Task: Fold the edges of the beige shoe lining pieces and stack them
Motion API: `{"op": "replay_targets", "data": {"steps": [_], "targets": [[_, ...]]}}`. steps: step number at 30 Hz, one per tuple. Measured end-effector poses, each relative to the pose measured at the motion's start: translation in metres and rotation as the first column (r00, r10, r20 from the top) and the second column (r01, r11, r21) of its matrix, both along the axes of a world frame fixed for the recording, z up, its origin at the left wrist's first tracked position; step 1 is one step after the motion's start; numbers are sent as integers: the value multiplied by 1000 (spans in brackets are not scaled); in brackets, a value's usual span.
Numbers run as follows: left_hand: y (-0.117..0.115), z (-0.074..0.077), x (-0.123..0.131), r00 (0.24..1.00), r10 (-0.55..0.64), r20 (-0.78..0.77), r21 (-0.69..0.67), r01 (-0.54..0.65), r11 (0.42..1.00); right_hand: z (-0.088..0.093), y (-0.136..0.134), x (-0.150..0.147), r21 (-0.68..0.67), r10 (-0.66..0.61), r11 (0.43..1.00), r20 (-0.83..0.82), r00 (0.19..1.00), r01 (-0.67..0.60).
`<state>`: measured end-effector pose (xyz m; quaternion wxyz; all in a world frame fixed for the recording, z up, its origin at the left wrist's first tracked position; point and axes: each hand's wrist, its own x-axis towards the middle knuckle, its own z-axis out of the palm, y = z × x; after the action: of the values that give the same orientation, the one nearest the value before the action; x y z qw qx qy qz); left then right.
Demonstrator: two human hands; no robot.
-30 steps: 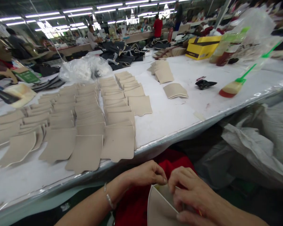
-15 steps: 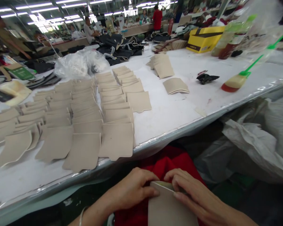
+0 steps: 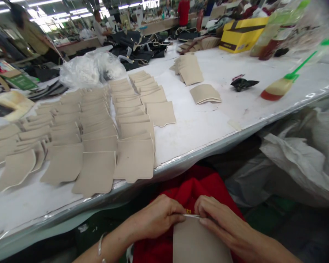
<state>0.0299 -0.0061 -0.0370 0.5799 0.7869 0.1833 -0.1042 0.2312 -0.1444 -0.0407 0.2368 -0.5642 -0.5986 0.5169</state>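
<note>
Over my lap, both hands pinch the top edge of a beige leather-like panel (image 3: 199, 241). My left hand (image 3: 164, 215) is closed on its upper left corner, thumb in front and fingers behind. Closed on the upper right part of that edge is my right hand (image 3: 218, 219). Between the two hands the edge shows as thin pale layers pressed together. The panel's lower end runs out of view. Red cloth (image 3: 194, 182) lies beneath it on my lap. Rows of overlapping beige panels (image 3: 134, 159) cover the left part of the white table (image 3: 192, 135).
Two small panel piles (image 3: 205, 94) sit mid-table. Near the right edge are a black crumpled scrap (image 3: 244, 84) and a bottle of amber liquid with a green spout (image 3: 276, 87). A yellow box (image 3: 242, 34), clear plastic bag (image 3: 91, 69) and white sacks (image 3: 298, 160) surround the work; people stand behind.
The panel's top edge, which gaped between my hands, is now pressed flat. My fingers have drawn closer along it. The camera view has tilted slightly downward.
</note>
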Motion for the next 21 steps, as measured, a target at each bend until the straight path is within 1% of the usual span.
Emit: {"op": "replay_targets", "data": {"steps": [5,7,11,14,17,19,21], "targets": [[1,0,2,1000,-15,27,34,14,999,-9,-2,2,-7,-10,1000,5,1000,10],[-1,2,5,999,9,38,49,-11,999,-13,-3,3,0,-22,1000,-4,1000,22],[-8,8,14,997,73,4,34,-73,997,-17,-2,4,37,-39,998,-36,999,41],[-12,12,20,997,71,43,63,-74,995,-14,-2,6,42,-87,995,-63,994,90],[-14,15,23,996,47,82,74,-53,996,-8,-3,8,16,-141,990,-93,986,143],[-14,15,24,996,38,81,73,-44,996,-4,-3,10,-4,-147,989,-109,983,147],[-14,15,23,996,40,79,63,-45,997,-4,-5,13,-11,-122,992,-83,989,122]]}}
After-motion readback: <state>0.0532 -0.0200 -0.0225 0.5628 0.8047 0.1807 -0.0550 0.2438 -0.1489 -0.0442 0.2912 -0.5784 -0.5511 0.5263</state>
